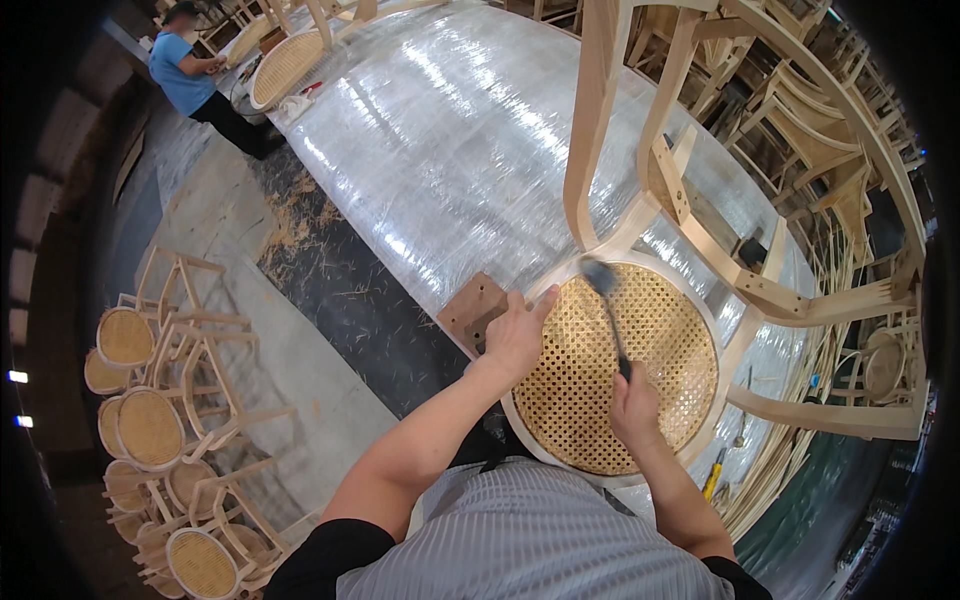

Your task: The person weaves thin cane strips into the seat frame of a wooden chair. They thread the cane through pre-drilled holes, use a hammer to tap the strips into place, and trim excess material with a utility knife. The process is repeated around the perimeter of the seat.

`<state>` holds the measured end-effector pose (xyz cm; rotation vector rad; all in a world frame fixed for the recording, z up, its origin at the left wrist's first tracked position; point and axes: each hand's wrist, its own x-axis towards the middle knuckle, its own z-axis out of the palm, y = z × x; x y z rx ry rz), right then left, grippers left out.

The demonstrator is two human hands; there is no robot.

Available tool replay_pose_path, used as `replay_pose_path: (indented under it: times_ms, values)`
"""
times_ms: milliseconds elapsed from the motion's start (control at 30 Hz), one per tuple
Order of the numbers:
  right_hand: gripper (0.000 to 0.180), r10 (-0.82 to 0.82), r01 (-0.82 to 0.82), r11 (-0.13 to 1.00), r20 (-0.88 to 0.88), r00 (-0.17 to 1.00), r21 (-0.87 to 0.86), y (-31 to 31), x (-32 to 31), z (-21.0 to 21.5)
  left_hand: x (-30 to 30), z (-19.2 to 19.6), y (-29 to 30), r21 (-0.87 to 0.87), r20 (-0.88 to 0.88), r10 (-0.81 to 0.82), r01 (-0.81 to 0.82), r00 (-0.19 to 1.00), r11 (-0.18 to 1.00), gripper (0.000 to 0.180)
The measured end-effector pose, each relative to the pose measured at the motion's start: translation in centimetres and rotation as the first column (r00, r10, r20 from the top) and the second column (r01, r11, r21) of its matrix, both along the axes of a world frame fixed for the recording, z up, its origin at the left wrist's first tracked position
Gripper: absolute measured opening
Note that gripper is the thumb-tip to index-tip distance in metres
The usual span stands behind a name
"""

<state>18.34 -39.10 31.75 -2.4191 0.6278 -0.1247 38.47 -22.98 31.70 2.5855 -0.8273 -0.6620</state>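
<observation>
My right hand [636,410] is wrapped round the dark handle of a hammer [612,310]. Its grey head, blurred by motion, is over the far left rim of a round seat. The seat is woven cane [610,375] in an open pattern, set in a pale wooden ring [712,318], and is part of an unfinished wooden chair lying on its back on the table. My left hand [517,335] rests at the ring's left edge, close to the hammer head. Its fingers are apart, one stretched toward the cane's border. Anything small under the fingertips is hidden.
Plastic film covers the table [430,130]. A brown wooden block [473,308] lies by its near edge. Chair legs [595,120] rise beyond the seat. Cane strips [790,470] and a yellow-handled tool [714,475] lie at right. Stacked chairs [150,428] stand left; a co-worker [185,75] stands far left.
</observation>
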Motion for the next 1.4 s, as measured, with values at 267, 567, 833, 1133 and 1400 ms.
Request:
replay_pose_path:
  times_ms: [267,567,833,1133,1400]
  values:
    - [0.027,-0.008,0.003,1.0,-0.316,0.949,-0.016,-0.8,1.1,-0.8,-2.8,-1.9,2.9,-0.039,-0.045,0.072,-0.073,0.996,0.997,0.085]
    - [0.023,-0.04,-0.007,0.984,0.257,0.966,0.177,0.3,0.7,2.9,-3.4,-2.8,3.8,-0.091,0.0,0.139,-0.139,0.99,0.986,0.087]
    - [0.024,0.042,-0.04,0.999,-0.093,0.995,0.016,-2.0,1.0,0.1,-2.0,-0.8,3.4,-0.099,-0.064,0.146,-0.152,0.987,0.983,0.078]
    - [0.02,0.109,-0.108,0.992,0.013,0.994,-0.058,-1.3,0.1,-0.1,-2.6,0.0,3.2,-0.066,-0.13,0.161,-0.17,0.978,0.983,0.076]
    - [0.017,0.122,-0.147,0.986,0.266,0.956,0.075,0.7,0.0,2.5,-3.0,-1.0,4.2,-0.064,-0.128,0.204,-0.214,0.97,0.975,0.076]
